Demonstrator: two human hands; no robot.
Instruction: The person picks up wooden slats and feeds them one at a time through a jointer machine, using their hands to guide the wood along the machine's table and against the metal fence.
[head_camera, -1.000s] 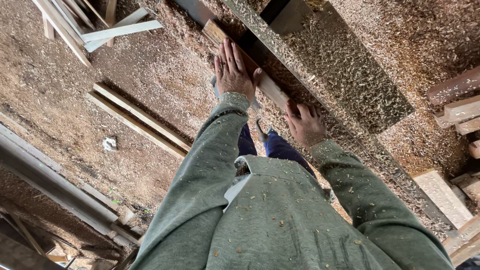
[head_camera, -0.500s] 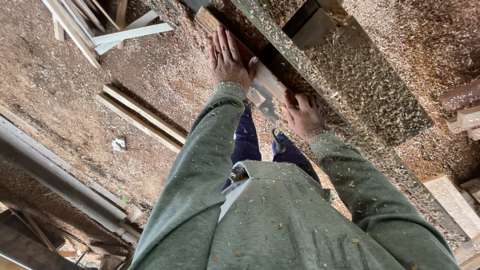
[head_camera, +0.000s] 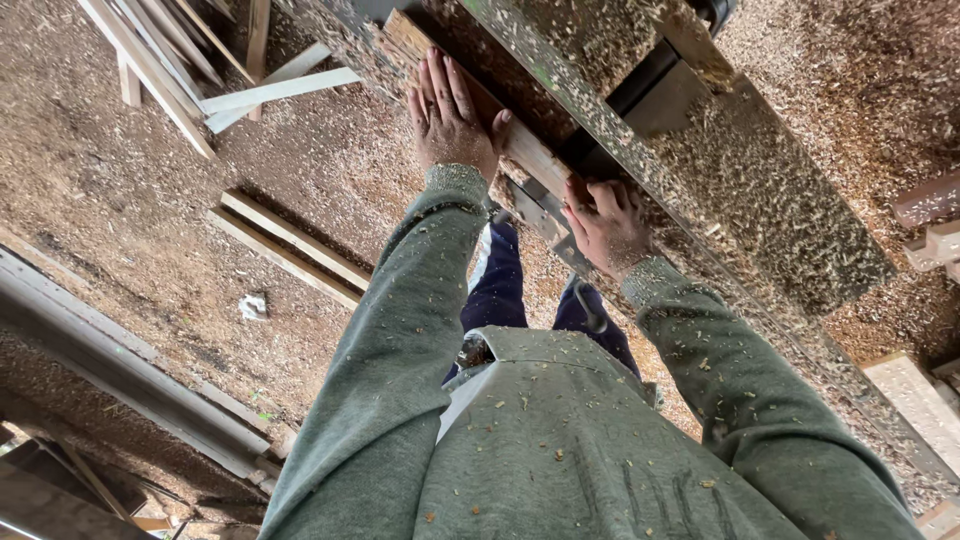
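Right hand (head_camera: 605, 225) curls its fingers around the near end of a wooden plank (head_camera: 520, 150) lying along the sawdust-caked machine bed (head_camera: 770, 200), just beside its raised edge. Farther along, the left hand (head_camera: 450, 115) presses flat on the plank, fingers spread wide. Loose wooden slats (head_camera: 290, 245) lie well apart on the sawdust-covered floor (head_camera: 120, 200) to the left.

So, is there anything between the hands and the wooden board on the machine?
Nothing visible. The left hand lies flat on the wooden board, and the right hand presses at the board's near end. Only sawdust covers the machine table around them.
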